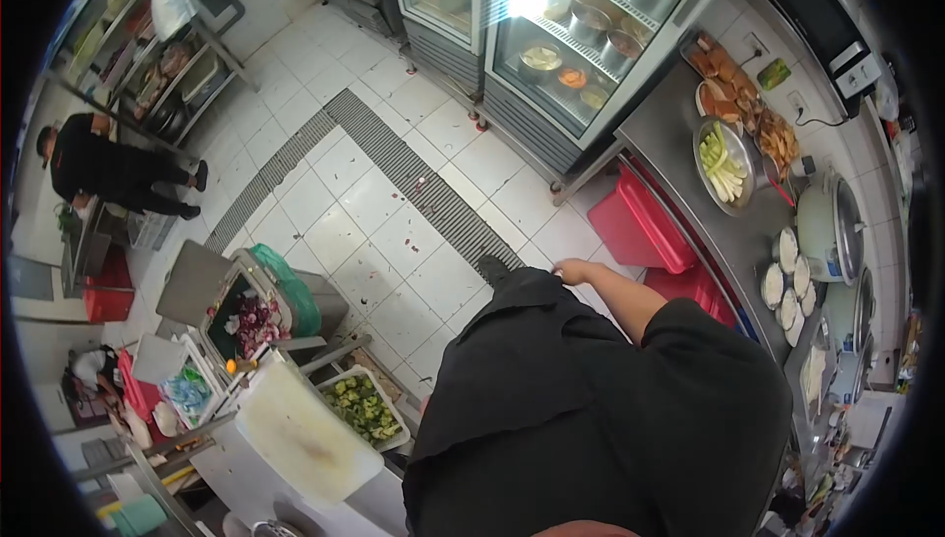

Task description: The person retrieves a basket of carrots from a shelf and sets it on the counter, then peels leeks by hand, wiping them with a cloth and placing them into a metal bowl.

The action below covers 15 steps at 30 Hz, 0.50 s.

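My right hand [570, 271] hangs in front of me at the edge of my black apron [522, 340]. Its fingers look curled together, and whatever may be in them is too small to make out. Only a sliver of skin shows at the apron's left edge, perhaps my left hand [424, 405]; its fingers are hidden. Close to that side sits a white tray of chopped broccoli [362, 407], beside a worn white cutting board [307, 434]. Red plastic bins [640, 222] stand under the counter beyond my right arm.
Glass-door fridges [581, 45] stand ahead. On the right, a steel counter [689, 158] bears a bowl of cut green vegetables [724, 165]. A waste bin [258, 325] holds onion scraps. A floor drain grate [413, 178] crosses the tiles. A co-worker [118, 168] stands at far left.
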Each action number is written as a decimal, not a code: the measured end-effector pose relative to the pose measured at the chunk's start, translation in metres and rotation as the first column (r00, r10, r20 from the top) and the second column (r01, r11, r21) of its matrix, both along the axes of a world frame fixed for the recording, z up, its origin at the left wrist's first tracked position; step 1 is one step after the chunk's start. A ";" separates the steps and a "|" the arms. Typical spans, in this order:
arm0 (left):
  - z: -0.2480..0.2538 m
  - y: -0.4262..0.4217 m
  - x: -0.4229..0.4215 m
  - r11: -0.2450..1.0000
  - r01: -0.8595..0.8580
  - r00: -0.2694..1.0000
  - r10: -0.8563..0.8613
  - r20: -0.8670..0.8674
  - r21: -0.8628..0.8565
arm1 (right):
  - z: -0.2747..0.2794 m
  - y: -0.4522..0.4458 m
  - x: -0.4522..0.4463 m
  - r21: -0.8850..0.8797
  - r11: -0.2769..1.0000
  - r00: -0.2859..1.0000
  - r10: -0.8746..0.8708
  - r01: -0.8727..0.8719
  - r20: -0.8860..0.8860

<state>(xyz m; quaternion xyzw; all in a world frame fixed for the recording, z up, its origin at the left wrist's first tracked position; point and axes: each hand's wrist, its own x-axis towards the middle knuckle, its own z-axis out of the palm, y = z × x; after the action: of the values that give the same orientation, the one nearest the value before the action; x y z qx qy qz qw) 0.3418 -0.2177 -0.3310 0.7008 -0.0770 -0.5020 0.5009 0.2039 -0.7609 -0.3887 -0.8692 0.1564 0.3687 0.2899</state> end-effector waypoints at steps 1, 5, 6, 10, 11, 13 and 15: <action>-0.003 -0.008 0.008 0.999 0.019 1.000 -0.019 0.002 0.029 | -0.002 -0.008 0.013 0.003 1.000 0.998 -0.019 0.019 0.066; -0.010 -0.050 0.043 0.988 0.052 0.998 -0.055 0.017 0.143 | 0.013 -0.064 0.049 0.061 0.979 0.972 -0.199 0.193 0.121; -0.009 -0.062 0.053 0.984 0.049 0.998 -0.054 0.025 0.171 | 0.004 -0.086 0.050 0.036 0.964 0.952 -0.267 0.264 0.151; -0.014 -0.107 0.091 0.961 0.035 0.997 -0.052 0.054 0.275 | -0.036 -0.164 0.049 -0.107 0.920 0.926 -0.371 0.377 0.071; -0.018 -0.115 0.098 0.954 0.034 0.997 -0.054 0.059 0.298 | -0.042 -0.177 0.051 -0.102 0.921 0.926 -0.370 0.376 0.068; -0.027 -0.132 0.112 0.943 0.019 0.996 -0.046 0.073 0.333 | -0.042 -0.200 0.069 -0.184 0.893 0.866 -0.445 0.411 -0.227; -0.038 -0.156 0.132 0.934 -0.027 0.995 -0.010 0.103 0.356 | -0.036 -0.209 0.098 -0.154 0.892 0.881 -0.446 0.424 -0.160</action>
<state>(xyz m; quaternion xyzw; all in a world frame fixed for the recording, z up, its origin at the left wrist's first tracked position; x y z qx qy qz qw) 0.4740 -0.3734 -0.3686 0.8053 -0.0075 -0.4687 0.3631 0.3017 -0.9700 -0.4245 -0.7874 0.3957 0.3664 0.2984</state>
